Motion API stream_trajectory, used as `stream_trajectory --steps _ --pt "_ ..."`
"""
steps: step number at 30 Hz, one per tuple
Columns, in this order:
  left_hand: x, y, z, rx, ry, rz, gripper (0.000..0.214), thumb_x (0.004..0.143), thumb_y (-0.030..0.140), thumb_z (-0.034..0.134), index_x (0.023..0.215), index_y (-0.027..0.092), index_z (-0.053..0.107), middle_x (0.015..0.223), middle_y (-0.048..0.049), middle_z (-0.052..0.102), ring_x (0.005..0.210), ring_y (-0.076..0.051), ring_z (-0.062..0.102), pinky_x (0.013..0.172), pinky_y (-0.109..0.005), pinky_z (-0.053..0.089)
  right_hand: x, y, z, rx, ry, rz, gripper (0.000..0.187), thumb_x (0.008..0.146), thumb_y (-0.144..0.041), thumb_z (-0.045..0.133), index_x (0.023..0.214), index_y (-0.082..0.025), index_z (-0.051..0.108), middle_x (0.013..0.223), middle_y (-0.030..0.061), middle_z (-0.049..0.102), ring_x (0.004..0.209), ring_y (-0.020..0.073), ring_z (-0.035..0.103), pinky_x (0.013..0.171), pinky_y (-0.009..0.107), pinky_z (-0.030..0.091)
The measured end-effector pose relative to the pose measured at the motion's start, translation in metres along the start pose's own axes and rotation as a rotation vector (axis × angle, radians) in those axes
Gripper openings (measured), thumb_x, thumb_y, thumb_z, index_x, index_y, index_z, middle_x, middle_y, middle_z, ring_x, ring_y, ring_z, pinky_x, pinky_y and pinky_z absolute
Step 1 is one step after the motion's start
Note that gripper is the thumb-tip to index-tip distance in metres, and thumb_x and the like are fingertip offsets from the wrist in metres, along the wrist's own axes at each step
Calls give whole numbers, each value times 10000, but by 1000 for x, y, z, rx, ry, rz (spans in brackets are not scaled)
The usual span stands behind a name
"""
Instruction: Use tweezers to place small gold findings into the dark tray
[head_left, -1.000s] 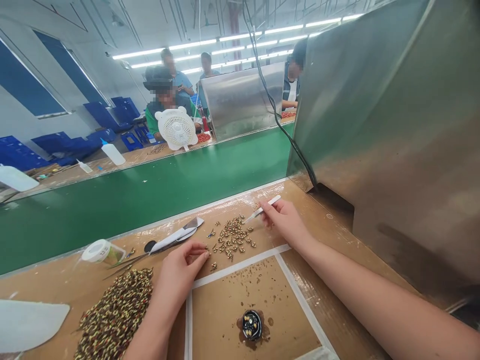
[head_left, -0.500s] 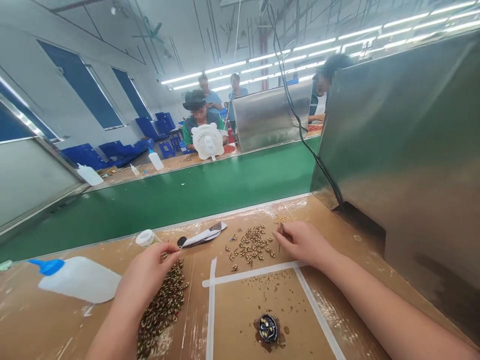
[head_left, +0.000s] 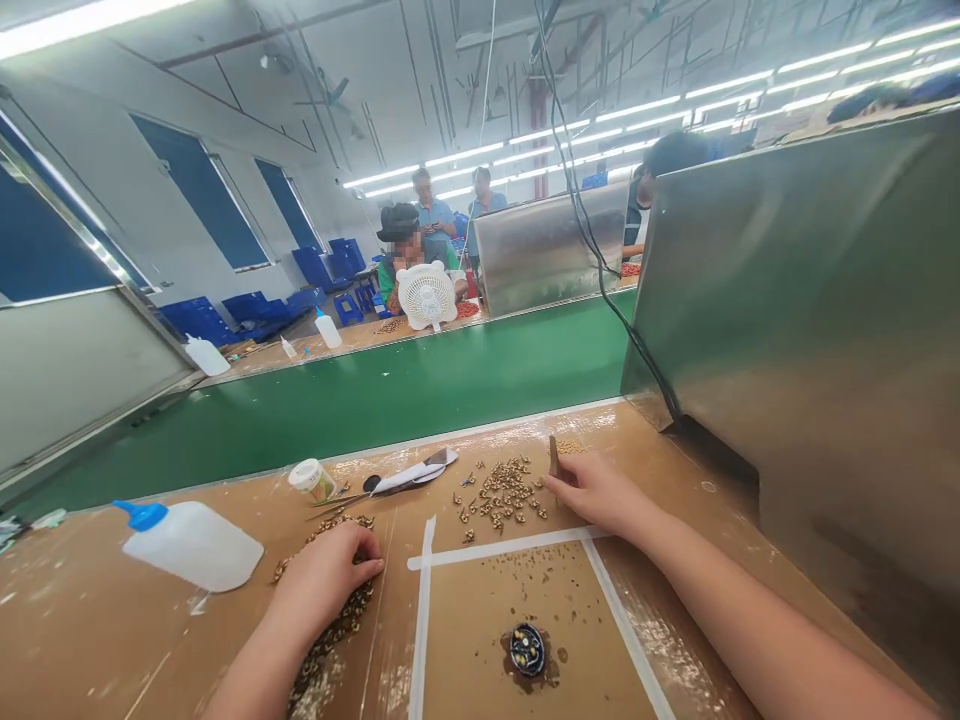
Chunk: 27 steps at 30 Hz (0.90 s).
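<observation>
My left hand (head_left: 330, 575) is closed, thumb and fingertips close together, above the heap of small brass-and-dark pieces (head_left: 346, 625); whatever its fingertips hold cannot be made out. In my right hand (head_left: 600, 490), a flat brown strip (head_left: 553, 457) stands upright between thumb and fingers. That hand rests beside a scattered group of small brass-coloured pieces (head_left: 510, 485), with tiny yellowish grains (head_left: 571, 448) just behind it. Nearer to me, a small round black dish (head_left: 527, 650) with liquid and a few pale pieces sits inside the white tape outline (head_left: 424, 610), wet spots around it.
A white squeeze bottle (head_left: 195, 545) with a blue nozzle lies at left, near a small tub (head_left: 311, 482). Folded white paper (head_left: 412, 475) lies behind the pieces. A green belt (head_left: 420, 375) runs beyond the table; a metal panel (head_left: 795, 330) stands right. Several people are across.
My left hand has come back toward me and lower over the heap. The strip in my right hand now points more upright. The view has shifted slightly.
</observation>
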<state>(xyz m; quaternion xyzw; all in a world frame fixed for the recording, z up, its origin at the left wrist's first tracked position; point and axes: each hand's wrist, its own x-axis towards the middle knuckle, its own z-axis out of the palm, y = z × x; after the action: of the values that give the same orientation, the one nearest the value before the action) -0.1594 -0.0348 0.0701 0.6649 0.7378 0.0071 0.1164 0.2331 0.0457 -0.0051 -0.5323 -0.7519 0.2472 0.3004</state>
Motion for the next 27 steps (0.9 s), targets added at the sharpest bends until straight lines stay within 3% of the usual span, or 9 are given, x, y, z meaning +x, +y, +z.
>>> stream_trajectory --steps 4,7,10,14,17,22,27 --pt "5 -5 5 -4 49 67 130 806 364 677 806 265 762 967 -56 792 879 -298 711 681 -316 404 8 12 -7 138 165 42 450 993 -574 470 710 -226 513 673 18 595 663 211 544 623 312 309" --pt "9 6 3 -84 105 87 206 827 446 663 845 266 763 887 -39 780 776 -276 700 647 -307 408 12 20 -14 138 239 80 496 1017 -619 395 714 -234 470 671 17 588 674 216 559 630 310 317" --pt "11 39 1 -302 106 73 340 838 559 659 947 258 775 636 -1 696 590 -244 641 595 -306 411 12 23 -17 98 236 91 484 1030 -597 403 724 -232 490 693 27 619 693 220 581 635 307 329" --pt "15 94 12 -865 88 172 398 776 590 770 902 213 742 793 -43 765 506 -176 629 535 -299 463 12 24 -16 39 220 96 443 1041 -526 431 732 -224 530 736 56 669 717 226 599 641 304 334" --pt "19 118 31 -1108 42 206 379 769 534 838 917 202 731 758 -37 729 508 -152 621 491 -270 444 12 26 -15 -7 216 102 443 1045 -505 441 709 -225 518 724 64 670 701 228 591 637 305 324" --pt "21 121 57 -1244 30 232 380 831 505 802 1027 188 730 613 20 623 502 -126 537 506 -256 422 11 28 -13 -59 208 111 426 1046 -488 476 725 -220 557 746 75 695 735 243 625 652 303 343" --pt "20 120 66 -1318 -47 285 381 907 536 729 1045 183 686 659 16 650 500 -103 524 522 -245 444 10 30 -12 -67 218 128 423 1038 -484 505 714 -219 566 727 75 684 694 234 600 637 308 325"
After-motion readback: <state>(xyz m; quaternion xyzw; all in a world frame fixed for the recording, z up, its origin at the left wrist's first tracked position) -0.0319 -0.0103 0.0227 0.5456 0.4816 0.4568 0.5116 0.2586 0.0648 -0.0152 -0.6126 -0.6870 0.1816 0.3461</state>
